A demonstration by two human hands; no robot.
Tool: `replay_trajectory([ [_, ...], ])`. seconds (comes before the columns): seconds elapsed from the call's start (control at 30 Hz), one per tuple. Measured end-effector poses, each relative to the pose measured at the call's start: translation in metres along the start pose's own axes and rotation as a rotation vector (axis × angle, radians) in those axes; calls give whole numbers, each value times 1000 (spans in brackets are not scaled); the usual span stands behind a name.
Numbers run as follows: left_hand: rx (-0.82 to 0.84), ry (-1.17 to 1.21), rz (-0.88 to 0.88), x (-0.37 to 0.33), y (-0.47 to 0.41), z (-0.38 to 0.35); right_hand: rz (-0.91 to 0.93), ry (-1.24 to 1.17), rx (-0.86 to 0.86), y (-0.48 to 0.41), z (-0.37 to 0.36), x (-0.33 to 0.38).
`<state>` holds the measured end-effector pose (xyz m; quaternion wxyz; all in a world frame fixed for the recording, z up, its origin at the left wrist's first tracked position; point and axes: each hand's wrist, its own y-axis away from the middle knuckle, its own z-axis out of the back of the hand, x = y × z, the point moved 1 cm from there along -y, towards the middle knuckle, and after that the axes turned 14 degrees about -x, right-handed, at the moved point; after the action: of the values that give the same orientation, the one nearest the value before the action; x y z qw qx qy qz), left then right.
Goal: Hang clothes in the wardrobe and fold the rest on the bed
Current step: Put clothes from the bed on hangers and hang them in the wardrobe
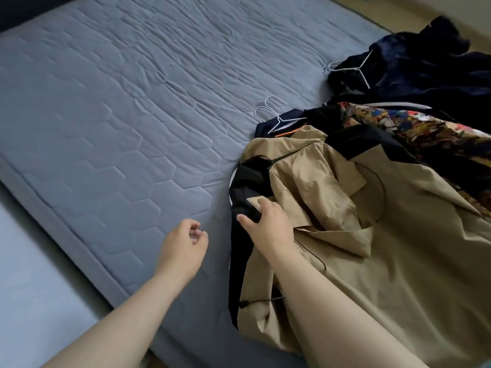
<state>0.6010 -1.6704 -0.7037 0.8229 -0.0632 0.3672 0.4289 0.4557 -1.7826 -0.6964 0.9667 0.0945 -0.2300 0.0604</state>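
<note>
The right hand (265,227) pinches the black shoulder panel of the tan jacket (385,248), which lies topmost on the clothes pile toward the right edge of the bed (119,115), probably to lift it free for hanging. The left hand (183,243) hovers just beside it, loosely curled and empty. Two garments behind sit on white hangers (276,119); no label or writing is readable.

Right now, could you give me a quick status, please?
Right hand grips tan jacket at black edge. Left hand free, loosely curled. Hangered clothes piled behind.
</note>
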Motion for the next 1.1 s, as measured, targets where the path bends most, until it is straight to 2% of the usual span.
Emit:
replay_trajectory([
  [0.17,1,-1,-2,10,-17,-14,51,160,65,-6,-29,-10],
  [0.4,39,-12,10,8,-14,-26,70,94,96,9,-18,-57],
  [0.53,66,-33,-15,5,-10,-31,40,232,147,32,-7,-90],
  [0.77,108,13,-7,3,4,-46,-39,317,234,58,19,-126],
  [0.9,117,9,12,7,4,-54,-17,352,145,53,20,-102],
  [1.1,90,-14,-2,17,-23,-60,41,20,-94,14,14,-44],
])
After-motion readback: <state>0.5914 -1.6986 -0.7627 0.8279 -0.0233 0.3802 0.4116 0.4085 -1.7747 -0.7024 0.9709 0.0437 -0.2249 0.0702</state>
